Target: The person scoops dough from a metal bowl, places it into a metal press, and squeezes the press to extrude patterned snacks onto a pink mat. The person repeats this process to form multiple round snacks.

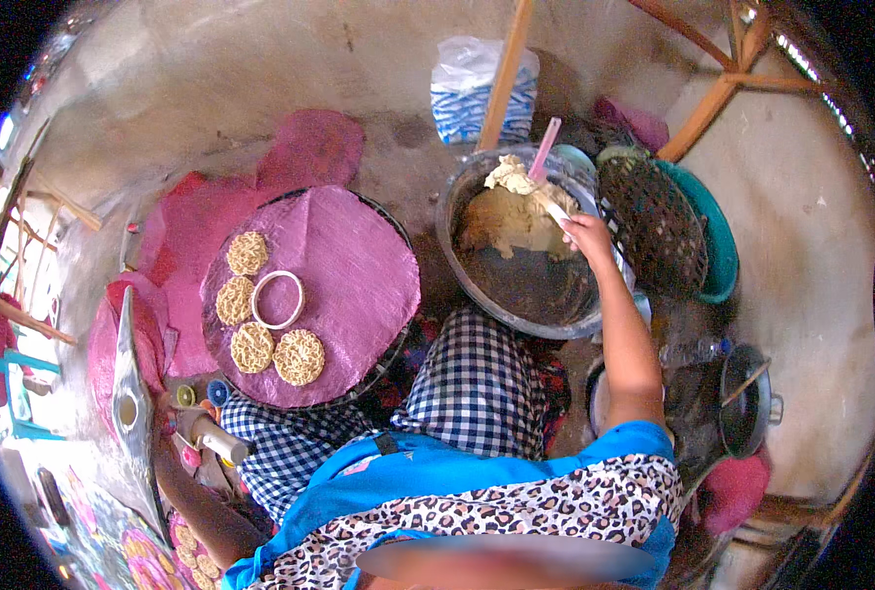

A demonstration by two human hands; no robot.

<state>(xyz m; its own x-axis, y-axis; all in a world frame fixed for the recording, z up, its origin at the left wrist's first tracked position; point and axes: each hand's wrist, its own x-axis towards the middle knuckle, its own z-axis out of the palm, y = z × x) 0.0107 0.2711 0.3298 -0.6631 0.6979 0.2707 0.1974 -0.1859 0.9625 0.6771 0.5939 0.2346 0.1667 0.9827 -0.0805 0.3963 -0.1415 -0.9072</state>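
Note:
My right hand [587,239] is closed around a pale flat spatula [554,206] over a large metal basin [467,280]. A lump of cream-coloured dough [509,175] sits at the spatula's far end, and more tan dough [501,224] lies in the basin. A pink-handled tool [545,147] stands up from it. On the left, my left hand [167,421] is at a long metal press [132,408] with a round hole in its middle. The press partly hides the fingers, so their grip is unclear. Beside that hand is a pale cylinder [219,441].
A round tray covered in purple sheeting [359,285] bears several lacy dough rounds [300,356] and a white ring [278,300]. Pink sheets [186,285] lie left of it. Right of the basin are a dark basket [654,221], a teal tub [721,256] and a pan [744,413].

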